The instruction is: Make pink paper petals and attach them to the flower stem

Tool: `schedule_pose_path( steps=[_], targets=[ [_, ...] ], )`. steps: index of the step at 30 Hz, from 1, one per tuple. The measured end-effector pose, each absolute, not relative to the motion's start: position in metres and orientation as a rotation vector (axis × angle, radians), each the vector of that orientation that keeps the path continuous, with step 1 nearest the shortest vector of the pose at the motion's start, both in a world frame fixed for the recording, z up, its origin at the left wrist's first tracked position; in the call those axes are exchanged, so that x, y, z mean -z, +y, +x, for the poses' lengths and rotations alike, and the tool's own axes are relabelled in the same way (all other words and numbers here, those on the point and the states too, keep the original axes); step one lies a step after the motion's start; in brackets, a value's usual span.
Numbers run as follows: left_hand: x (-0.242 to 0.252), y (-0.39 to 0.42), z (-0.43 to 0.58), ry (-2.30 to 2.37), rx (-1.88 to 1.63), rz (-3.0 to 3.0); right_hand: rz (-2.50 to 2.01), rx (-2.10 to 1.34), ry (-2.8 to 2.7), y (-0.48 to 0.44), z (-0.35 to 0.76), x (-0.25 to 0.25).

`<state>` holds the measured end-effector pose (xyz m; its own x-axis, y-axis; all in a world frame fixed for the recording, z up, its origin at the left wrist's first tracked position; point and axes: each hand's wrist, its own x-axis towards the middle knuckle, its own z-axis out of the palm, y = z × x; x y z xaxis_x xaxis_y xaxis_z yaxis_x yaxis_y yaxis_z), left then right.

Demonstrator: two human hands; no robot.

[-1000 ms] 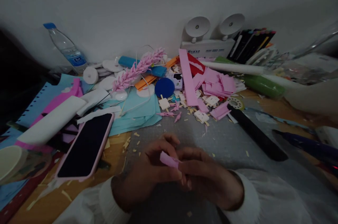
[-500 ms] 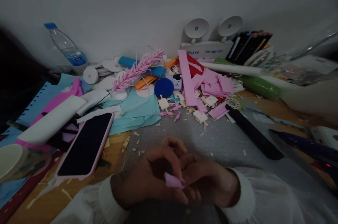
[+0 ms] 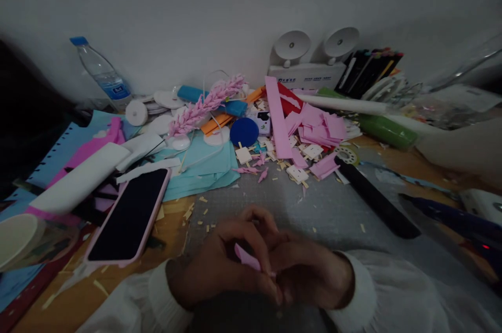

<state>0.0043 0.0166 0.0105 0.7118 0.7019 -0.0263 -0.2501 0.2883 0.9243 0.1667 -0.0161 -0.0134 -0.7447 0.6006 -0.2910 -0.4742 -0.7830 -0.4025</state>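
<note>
A small piece of pink paper (image 3: pixel 247 258) is pinched in my left hand (image 3: pixel 223 265), its free end curling up between thumb and fingers. My right hand (image 3: pixel 314 267) meets the left at the fingertips, its fingers closed on the paper's other end, which is mostly hidden. Both hands are low in the middle, over the front of the grey mat (image 3: pixel 251 197). Beyond them lie small twisted pink paper pieces (image 3: pixel 263 174), a stack of pink paper sheets (image 3: pixel 321 124) and a braided pink paper spike (image 3: pixel 207 103).
At left are a phone (image 3: pixel 127 218), a plastic cup (image 3: pixel 23 239) and a water bottle (image 3: pixel 102 69). Teal paper (image 3: pixel 207 160) and a blue disc (image 3: pixel 243 131) lie farther back. A black stick-shaped object (image 3: pixel 376 197) and a dark-blue tool with a red light (image 3: pixel 455 218) lie right.
The pink paper has turned between my fingers; its visible end now points up and left as a narrow curl. My fingertips have come closer together.
</note>
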Motion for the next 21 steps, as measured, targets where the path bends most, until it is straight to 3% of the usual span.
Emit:
schedule_pose_path(
  steps=[12,21],
  targets=[
    [0.019,0.013,0.007,0.381,-0.799,0.852,-0.725,-1.811,-1.019,-0.022,0.158,0.019],
    [0.010,0.026,0.007,0.662,-0.991,1.263,-1.002,-0.349,-1.879,0.000,0.194,0.018]
  ],
)
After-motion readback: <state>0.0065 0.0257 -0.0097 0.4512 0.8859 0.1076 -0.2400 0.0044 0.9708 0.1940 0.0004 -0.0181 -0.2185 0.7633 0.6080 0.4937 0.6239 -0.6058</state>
